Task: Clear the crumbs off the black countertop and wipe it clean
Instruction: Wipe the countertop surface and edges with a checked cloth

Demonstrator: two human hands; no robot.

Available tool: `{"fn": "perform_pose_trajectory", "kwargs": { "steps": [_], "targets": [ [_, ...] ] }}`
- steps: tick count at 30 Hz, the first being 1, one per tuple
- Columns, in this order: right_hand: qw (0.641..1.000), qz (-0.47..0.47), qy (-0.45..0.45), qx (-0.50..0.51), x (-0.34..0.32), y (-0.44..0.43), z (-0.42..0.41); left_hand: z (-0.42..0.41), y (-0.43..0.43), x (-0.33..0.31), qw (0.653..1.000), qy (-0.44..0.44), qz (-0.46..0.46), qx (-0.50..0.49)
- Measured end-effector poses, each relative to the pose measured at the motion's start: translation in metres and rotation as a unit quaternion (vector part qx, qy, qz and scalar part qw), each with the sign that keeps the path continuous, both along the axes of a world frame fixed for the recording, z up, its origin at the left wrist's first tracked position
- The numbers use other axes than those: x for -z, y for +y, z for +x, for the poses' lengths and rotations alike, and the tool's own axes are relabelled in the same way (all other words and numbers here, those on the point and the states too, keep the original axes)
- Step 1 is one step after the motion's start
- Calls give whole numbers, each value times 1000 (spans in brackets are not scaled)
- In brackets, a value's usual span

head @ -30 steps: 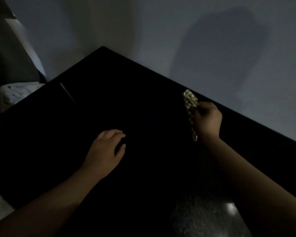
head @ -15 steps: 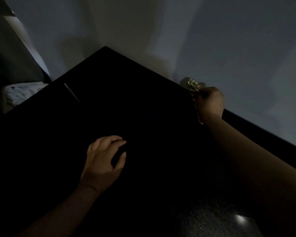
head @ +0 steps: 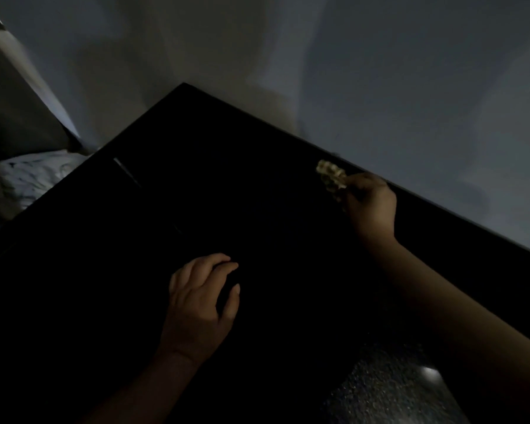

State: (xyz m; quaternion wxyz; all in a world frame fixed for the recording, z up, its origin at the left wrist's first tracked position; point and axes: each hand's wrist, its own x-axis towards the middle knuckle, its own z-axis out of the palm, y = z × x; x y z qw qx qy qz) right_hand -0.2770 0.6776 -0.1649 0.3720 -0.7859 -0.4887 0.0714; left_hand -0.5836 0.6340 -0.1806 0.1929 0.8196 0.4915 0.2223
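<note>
Black table filled most of view, far edge against pale wall. Patterned cloth sat bunched near far right edge, gripped by right hand, fingers curled round it. Left hand rested mid-table, fingers loosely bent, holding nothing. Crumpled white fabric lay far left, beyond table.

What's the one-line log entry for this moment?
right hand: grips patterned cloth near far edge of black countertop | left hand: loosely curled on countertop, holding nothing | crumbs: not discernible in dim light
</note>
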Motion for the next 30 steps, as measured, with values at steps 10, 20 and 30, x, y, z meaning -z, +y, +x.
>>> {"fn": "perform_pose_trajectory", "kwargs": {
  "steps": [10, 20, 30],
  "targets": [
    [995, -5, 60, -78, 5, -41, -71, -1, 2, 0, 1000, 16, -7, 10],
    [999, -7, 32, -1, 10, -65, -82, -2, -1, -3, 999, 30, -17, 9],
    [990, 10, 55, -133, 13, -134, -149, -56, -18, -26, 994, -46, -76, 70]
  ]
}}
